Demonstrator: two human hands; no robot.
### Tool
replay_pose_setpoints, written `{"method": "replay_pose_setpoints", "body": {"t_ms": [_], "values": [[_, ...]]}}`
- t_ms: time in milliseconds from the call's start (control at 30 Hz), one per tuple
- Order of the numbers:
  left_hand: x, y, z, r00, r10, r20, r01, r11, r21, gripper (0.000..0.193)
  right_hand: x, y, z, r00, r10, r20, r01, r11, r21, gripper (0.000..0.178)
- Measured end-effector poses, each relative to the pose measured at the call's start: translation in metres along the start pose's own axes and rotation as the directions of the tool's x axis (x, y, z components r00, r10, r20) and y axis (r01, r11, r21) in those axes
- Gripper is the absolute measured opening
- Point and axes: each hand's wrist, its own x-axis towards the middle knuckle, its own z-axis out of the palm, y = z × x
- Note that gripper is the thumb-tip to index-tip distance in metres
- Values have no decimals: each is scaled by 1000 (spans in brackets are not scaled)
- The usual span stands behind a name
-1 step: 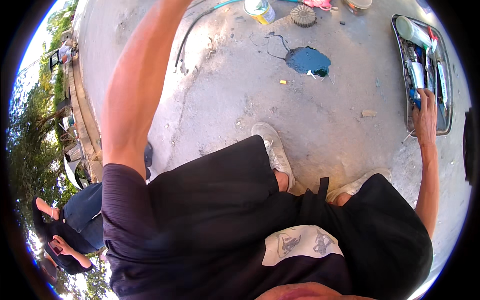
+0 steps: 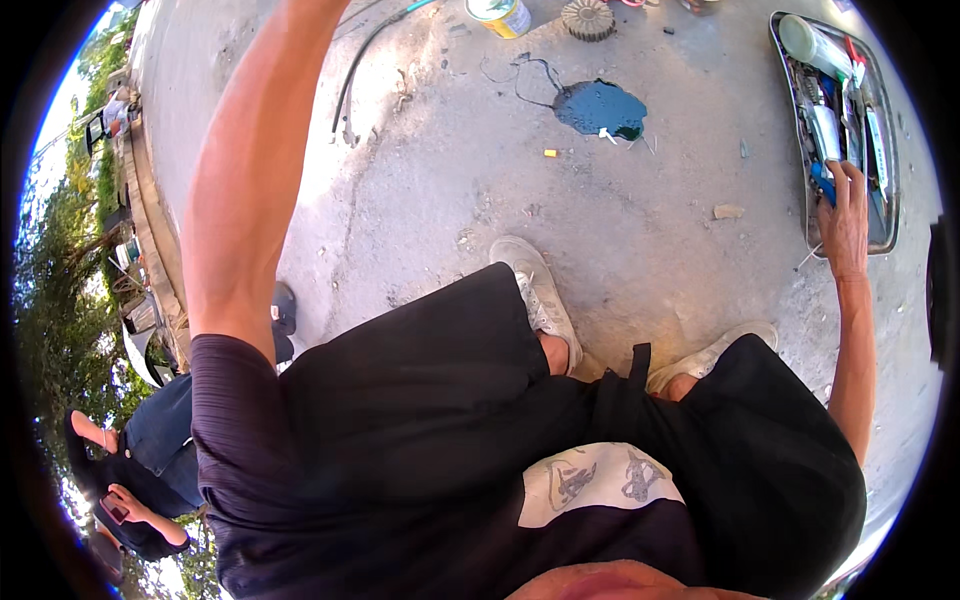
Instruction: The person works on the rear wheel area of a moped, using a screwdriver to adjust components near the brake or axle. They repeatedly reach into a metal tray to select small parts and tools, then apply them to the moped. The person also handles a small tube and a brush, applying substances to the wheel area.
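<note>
My right hand [image 2: 848, 220] reaches over the near end of a dark-rimmed metal tray [image 2: 893, 235] at the far right. Its fingers are bent and closed around a blue object [image 2: 822, 185], perhaps a tool's handle; its far end is lost among the other things. Beside it lie a silvery tube [image 2: 825, 130], a light-coloured cylinder [image 2: 812, 45], a red-handled tool [image 2: 855, 52] and a long white-and-blue stick-like item [image 2: 877, 150]. My left forearm [image 2: 240, 170] stretches up past the top edge, so the left hand is out of sight.
A dark liquid puddle [image 2: 600, 108] spreads on the concrete ahead. Beyond it stand a paint-like can [image 2: 498, 15] and a round ridged metal part [image 2: 588, 18]. A black hose [image 2: 350, 85] lies to the left. At far left, another person [image 2: 150, 470] holds a phone.
The whole view has shifted slightly, so the ground things sit a little further left and higher. More of the blue object shows at my right fingers.
</note>
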Motion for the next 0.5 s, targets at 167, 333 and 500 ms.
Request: {"method": "replay_pose_setpoints", "body": {"t_ms": [167, 333, 500], "values": [[9, 7, -15, 997, 56, -57, -52, 997, 63, 49, -10, -26, -25, 997, -63, -51, 72, 974, 213, 73], [8, -2, -15, 998, 53, -22, -52, 998, 22, 48, -3, -38, -58, 985, 21, -171, 46, 923, 383, 62], [19, 16, -4, 999, 21, -48, -19, 999, 44, 46, 16, -35, -81, 924, 244, -295, -9, 783, 622, 33]]}}
